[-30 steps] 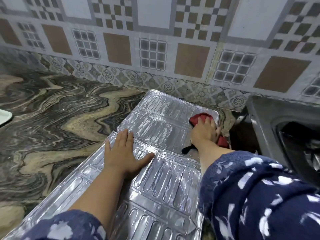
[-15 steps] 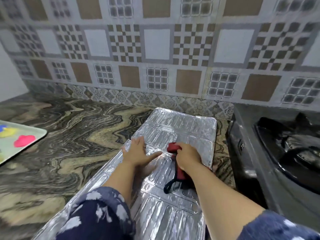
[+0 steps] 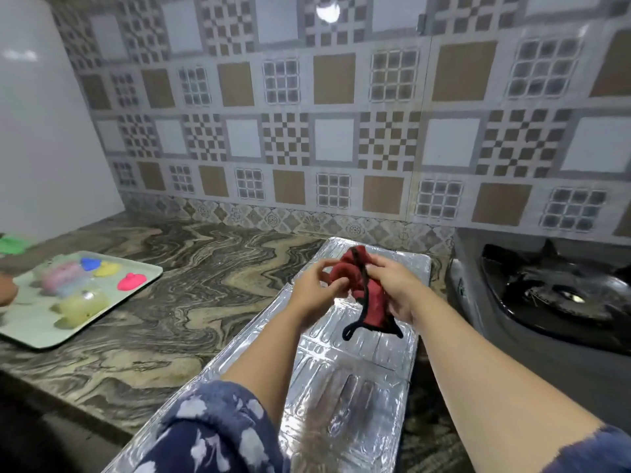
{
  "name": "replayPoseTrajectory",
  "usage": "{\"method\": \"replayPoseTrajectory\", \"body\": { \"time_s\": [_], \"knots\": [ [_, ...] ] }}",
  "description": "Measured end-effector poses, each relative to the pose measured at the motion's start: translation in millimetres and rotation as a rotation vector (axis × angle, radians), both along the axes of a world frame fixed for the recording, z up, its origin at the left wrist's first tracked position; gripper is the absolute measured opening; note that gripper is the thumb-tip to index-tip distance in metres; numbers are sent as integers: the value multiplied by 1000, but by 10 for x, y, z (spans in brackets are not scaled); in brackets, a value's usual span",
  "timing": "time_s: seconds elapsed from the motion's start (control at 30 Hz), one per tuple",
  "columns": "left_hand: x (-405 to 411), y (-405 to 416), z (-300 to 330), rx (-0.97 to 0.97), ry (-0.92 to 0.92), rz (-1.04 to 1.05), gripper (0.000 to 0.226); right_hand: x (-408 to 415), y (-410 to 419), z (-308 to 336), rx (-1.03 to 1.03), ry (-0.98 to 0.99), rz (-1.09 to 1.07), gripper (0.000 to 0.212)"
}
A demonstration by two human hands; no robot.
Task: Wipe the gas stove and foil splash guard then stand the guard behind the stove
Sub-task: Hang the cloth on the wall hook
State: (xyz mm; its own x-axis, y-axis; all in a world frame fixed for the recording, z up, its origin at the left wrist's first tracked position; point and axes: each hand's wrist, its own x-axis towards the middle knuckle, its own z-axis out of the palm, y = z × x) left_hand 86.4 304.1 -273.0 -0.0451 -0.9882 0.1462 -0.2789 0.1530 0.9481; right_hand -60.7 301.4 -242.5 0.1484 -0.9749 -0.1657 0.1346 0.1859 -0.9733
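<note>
The foil splash guard (image 3: pixel 351 380) lies flat on the marbled counter, running from the tiled wall toward me. Above it both hands hold a red cloth (image 3: pixel 358 281) with a black edge and a dangling black loop. My left hand (image 3: pixel 316 290) pinches the cloth's left side, and my right hand (image 3: pixel 397 288) grips its right side. The cloth is bunched and lifted off the foil. The dark gas stove (image 3: pixel 546 302) stands to the right of the guard, its burner and pan support visible.
A pale green tray (image 3: pixel 136 285) with several coloured moulded shapes sits on the counter (image 3: pixel 191 302) at the left. A white appliance wall (image 3: pixel 41 131) rises at far left. The patterned tile wall (image 3: pixel 334 131) runs behind everything.
My right hand has stopped wiping and raised the red cloth off the foil. My left hand left the guard's surface and took hold of the cloth. The view has tilted up.
</note>
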Motion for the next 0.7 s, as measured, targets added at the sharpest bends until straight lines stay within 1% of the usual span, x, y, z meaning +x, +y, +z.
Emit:
{"method": "replayPoseTrajectory", "body": {
  "time_s": [0.03,0.1,0.17,0.23,0.3,0.37,0.4,0.43,0.47,0.53,0.6,0.7],
  "knots": [
    [-26,62,92,-14,45,6,29,6,56,58,-8,-23,-9,32],
    [-85,156,301,-32,101,7,28,7,147,176,-75,26,-65,30],
    [-141,222,520,-49,109,-4,22,-35,193,298,-174,121,-149,29],
    [-198,256,720,-68,113,-24,14,-96,216,438,-255,147,-208,28],
    [-260,280,899,-88,132,-27,11,-159,231,574,-300,122,-208,27],
    [-314,284,1047,-108,154,-7,13,-243,235,688,-324,105,-131,19],
    [-338,276,1109,-122,162,9,15,-295,234,738,-331,120,-73,22],
    [-361,259,1161,-140,162,29,17,-356,219,783,-349,166,-14,34],
    [-386,238,1206,-157,160,46,21,-419,190,820,-390,236,31,46],
    [-446,185,1276,-175,173,71,27,-527,120,900,-495,416,32,58],
    [-519,123,1348,-194,198,81,30,-634,22,998,-561,492,3,60],
    [-617,24,1476,-219,237,80,35,-815,-135,1185,-599,446,-27,59]
  ]
}}
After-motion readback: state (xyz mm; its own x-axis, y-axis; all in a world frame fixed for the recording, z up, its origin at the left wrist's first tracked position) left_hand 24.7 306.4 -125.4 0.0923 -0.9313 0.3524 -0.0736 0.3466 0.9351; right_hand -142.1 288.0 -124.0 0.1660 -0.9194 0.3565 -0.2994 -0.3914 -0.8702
